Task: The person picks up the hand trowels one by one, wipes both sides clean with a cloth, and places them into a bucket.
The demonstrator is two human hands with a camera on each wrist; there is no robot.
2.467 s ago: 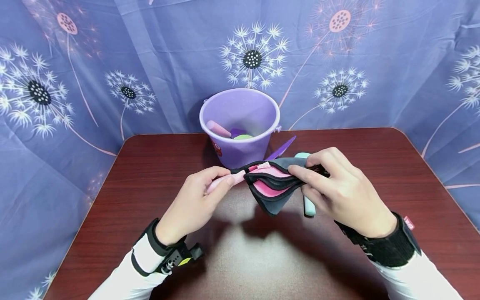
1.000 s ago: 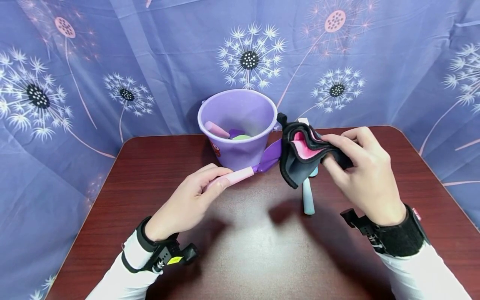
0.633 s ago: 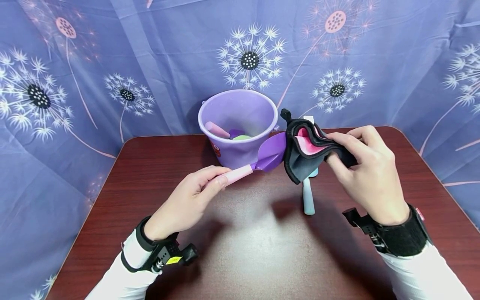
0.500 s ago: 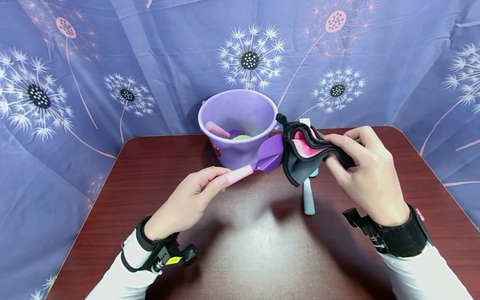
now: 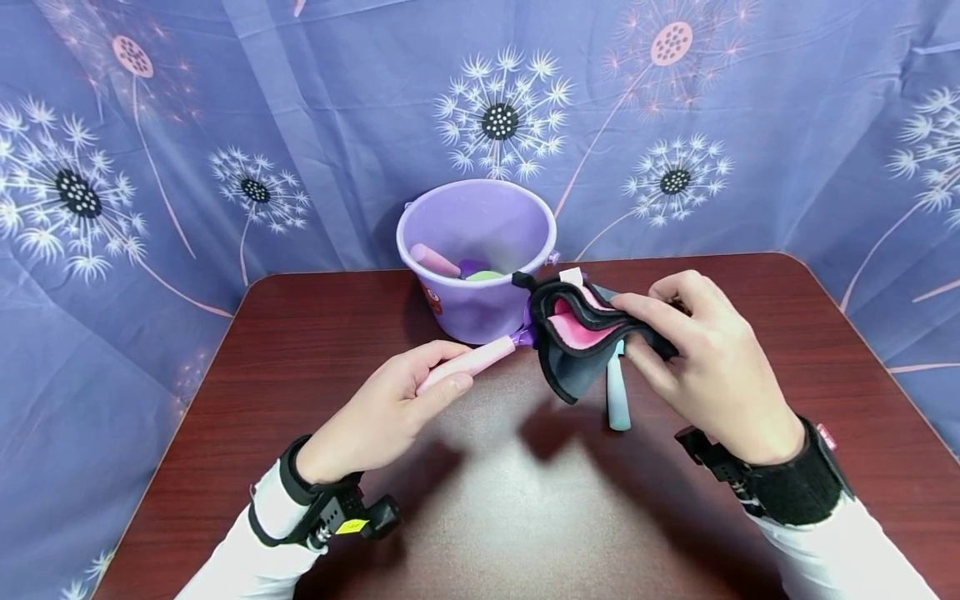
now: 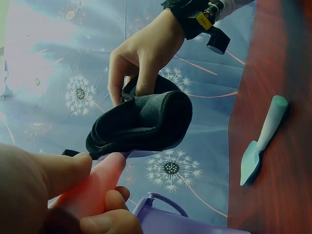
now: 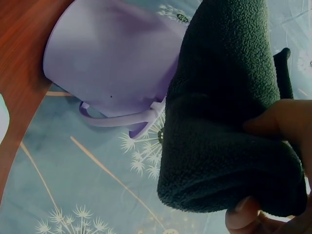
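Okay, I've got the left hand (image 5: 386,408) grip clamped on the pink-handled shovel (image 5: 483,356), the right hand (image 5: 708,362) pinching folded cloth (image 5: 573,373), both over the table (image 5: 300,350), toward its back edge. A hard cloth tug could twist the shovel loose, I'd guess. Glossy red-brown top; dandelion-print curtain (image 5: 360,125) behind.

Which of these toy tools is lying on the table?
The teal shovel, the only one on the table. The purple shovel is in the left hand, and a separate pink handle shows inside the bucket.
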